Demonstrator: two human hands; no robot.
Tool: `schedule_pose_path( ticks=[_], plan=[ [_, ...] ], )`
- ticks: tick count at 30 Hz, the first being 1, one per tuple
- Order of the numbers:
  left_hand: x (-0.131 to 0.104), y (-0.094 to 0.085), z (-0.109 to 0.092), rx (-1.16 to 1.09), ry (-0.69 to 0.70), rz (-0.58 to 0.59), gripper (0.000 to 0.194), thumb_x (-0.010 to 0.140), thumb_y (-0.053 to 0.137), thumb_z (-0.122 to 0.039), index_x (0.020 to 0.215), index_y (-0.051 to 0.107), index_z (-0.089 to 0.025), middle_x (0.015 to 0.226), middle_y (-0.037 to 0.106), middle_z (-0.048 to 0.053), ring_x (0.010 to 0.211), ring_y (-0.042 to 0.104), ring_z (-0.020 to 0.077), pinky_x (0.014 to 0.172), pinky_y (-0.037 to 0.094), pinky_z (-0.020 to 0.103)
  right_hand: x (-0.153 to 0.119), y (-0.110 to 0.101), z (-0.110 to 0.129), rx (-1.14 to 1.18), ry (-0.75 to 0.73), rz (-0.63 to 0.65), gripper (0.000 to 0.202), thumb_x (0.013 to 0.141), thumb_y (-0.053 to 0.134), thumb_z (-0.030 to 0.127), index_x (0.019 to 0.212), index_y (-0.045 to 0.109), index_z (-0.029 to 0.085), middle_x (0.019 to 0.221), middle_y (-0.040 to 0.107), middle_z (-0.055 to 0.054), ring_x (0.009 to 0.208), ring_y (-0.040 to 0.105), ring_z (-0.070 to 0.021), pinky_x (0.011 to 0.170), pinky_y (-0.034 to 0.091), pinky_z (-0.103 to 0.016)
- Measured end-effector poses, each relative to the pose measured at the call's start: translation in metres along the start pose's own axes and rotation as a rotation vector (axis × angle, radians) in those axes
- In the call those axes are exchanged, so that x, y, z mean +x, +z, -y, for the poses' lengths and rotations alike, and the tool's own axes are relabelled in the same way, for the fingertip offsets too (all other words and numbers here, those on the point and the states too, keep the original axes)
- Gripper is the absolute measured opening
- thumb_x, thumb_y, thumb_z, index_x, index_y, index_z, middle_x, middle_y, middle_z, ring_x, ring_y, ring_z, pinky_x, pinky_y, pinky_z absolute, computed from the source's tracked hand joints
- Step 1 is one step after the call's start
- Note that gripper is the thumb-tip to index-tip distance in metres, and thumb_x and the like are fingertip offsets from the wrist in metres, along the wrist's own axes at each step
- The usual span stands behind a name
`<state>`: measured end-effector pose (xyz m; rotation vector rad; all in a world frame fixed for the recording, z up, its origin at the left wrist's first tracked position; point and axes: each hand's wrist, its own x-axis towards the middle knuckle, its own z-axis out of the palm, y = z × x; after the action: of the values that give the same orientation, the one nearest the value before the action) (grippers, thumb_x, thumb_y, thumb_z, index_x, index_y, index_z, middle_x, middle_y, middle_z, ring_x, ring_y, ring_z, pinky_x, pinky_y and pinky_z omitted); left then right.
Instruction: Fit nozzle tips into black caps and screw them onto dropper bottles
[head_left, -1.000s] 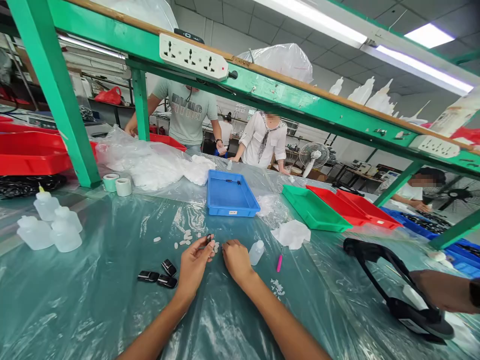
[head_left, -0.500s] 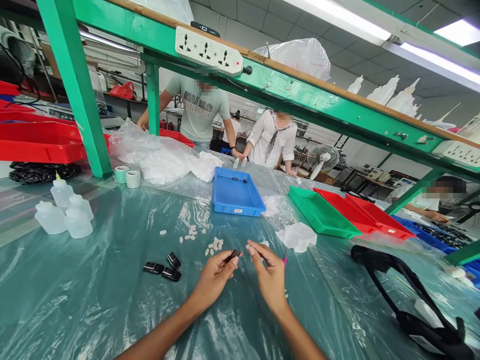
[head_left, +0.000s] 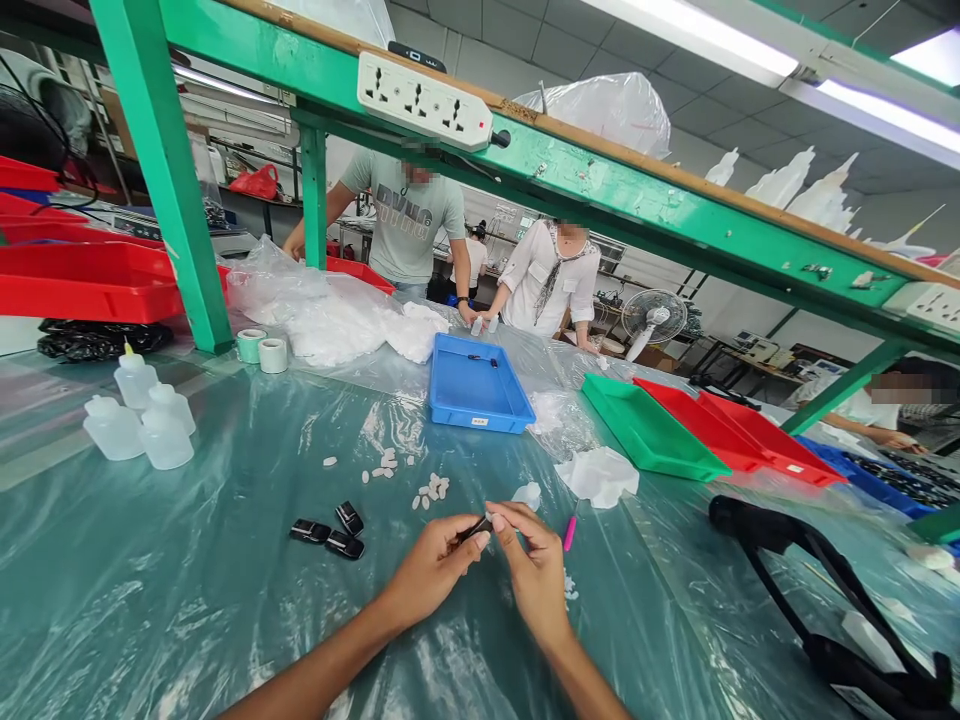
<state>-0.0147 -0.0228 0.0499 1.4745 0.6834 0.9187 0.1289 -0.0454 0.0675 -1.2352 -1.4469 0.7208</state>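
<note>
My left hand (head_left: pixel 431 565) is closed, its thumb and fingers pinching a small black plastic part (head_left: pixel 471 530). My right hand (head_left: pixel 534 560) is also closed, with thumb and index fingertip together on a small white piece (head_left: pixel 489 518) at the end of the black part. The fingertips partly hide both items. On the table to the left lie three similar glossy black parts (head_left: pixel 346 544). Beyond my hands are scattered several small white oval pieces (head_left: pixel 433 490). A pink-handled tool (head_left: pixel 571 532) rests just past my right hand.
A blue tray (head_left: pixel 480 412) holding a few small black items stands ahead. Green (head_left: pixel 652 440) and red trays (head_left: pixel 780 450) sit to the right, near a black strap-like frame (head_left: pixel 810 570). Squeeze bottles (head_left: pixel 166 440) stand left. Two people work across the table, under a green shelf beam (head_left: pixel 600 190).
My right hand has come in toward my left, bringing the white piece against the end of the black part. The view has shifted slightly, and the pink handle shows more fully.
</note>
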Motion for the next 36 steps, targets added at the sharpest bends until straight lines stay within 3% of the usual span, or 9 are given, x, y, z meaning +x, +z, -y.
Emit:
schedule_pose_path(
  ticks=[5, 10, 20, 26, 29, 33, 36],
  plan=[
    [0.0, -0.001, -0.003, -0.025, 0.006, 0.013, 0.034, 0.088, 0.044, -0.043, 0.074, 0.053, -0.013, 0.063, 0.044, -0.003, 0.056, 0.04, 0.0087, 0.053, 0.031, 0.021, -0.007, 0.009, -0.004, 0.093, 0.093, -0.063, 0.024, 0.084, 0.055, 0.033, 0.104, 0.067, 0.025, 0.104, 0.065, -0.004, 0.099, 0.058, -0.017, 0.089, 0.044, -0.03],
    [0.001, -0.002, -0.005, -0.084, 0.015, 0.035, 0.036, 0.088, 0.042, -0.043, 0.074, 0.053, -0.012, 0.061, 0.043, -0.003, 0.052, 0.037, 0.0077, 0.051, 0.029, 0.021, -0.014, 0.014, -0.003, 0.043, 0.059, -0.079, 0.027, 0.086, 0.052, 0.033, 0.108, 0.065, 0.024, 0.111, 0.063, -0.005, 0.109, 0.053, -0.0175, 0.097, 0.041, -0.033],
    [0.004, -0.005, -0.008, -0.143, 0.015, 0.08, 0.033, 0.088, 0.043, -0.041, 0.078, 0.054, -0.012, 0.061, 0.042, -0.003, 0.052, 0.036, 0.0075, 0.051, 0.028, 0.021, -0.019, 0.021, -0.005, 0.043, 0.059, -0.101, 0.025, 0.087, 0.05, 0.034, 0.105, 0.065, 0.026, 0.112, 0.062, -0.003, 0.107, 0.055, -0.0172, 0.095, 0.042, -0.032],
    [0.004, -0.005, -0.011, -0.201, -0.004, 0.031, 0.033, 0.087, 0.046, -0.042, 0.077, 0.056, -0.012, 0.065, 0.048, -0.001, 0.055, 0.042, 0.0083, 0.057, 0.034, 0.021, -0.014, 0.017, -0.001, 0.15, 0.122, -0.007, 0.033, 0.087, 0.049, 0.037, 0.117, 0.058, 0.028, 0.12, 0.059, -0.003, 0.113, 0.052, -0.0177, 0.1, 0.039, -0.032],
    [0.002, -0.004, -0.01, -0.24, -0.004, 0.023, 0.036, 0.085, 0.049, -0.045, 0.081, 0.06, -0.011, 0.066, 0.05, -0.001, 0.055, 0.044, 0.0082, 0.057, 0.035, 0.021, -0.016, 0.013, -0.003, 0.136, 0.144, -0.031, 0.038, 0.085, 0.051, 0.038, 0.122, 0.053, 0.027, 0.121, 0.058, -0.004, 0.111, 0.053, -0.0183, 0.097, 0.041, -0.033],
    [0.002, -0.004, -0.006, -0.27, -0.043, -0.004, 0.042, 0.079, 0.055, -0.05, 0.088, 0.064, -0.01, 0.065, 0.05, -0.001, 0.053, 0.044, 0.0076, 0.054, 0.034, 0.021, -0.013, 0.001, -0.006, 0.052, 0.085, -0.118, 0.029, 0.082, 0.055, 0.035, 0.109, 0.058, 0.023, 0.117, 0.057, -0.007, 0.109, 0.053, -0.0207, 0.093, 0.041, -0.035],
    [0.002, -0.003, -0.002, -0.277, -0.077, -0.052, 0.048, 0.077, 0.057, -0.053, 0.096, 0.064, -0.01, 0.064, 0.05, -0.001, 0.051, 0.045, 0.0075, 0.053, 0.035, 0.021, -0.01, -0.012, -0.005, 0.062, -0.028, -0.177, 0.011, 0.081, 0.055, 0.03, 0.082, 0.06, 0.02, 0.106, 0.059, -0.008, 0.104, 0.053, -0.0214, 0.088, 0.042, -0.035]
  ],
)
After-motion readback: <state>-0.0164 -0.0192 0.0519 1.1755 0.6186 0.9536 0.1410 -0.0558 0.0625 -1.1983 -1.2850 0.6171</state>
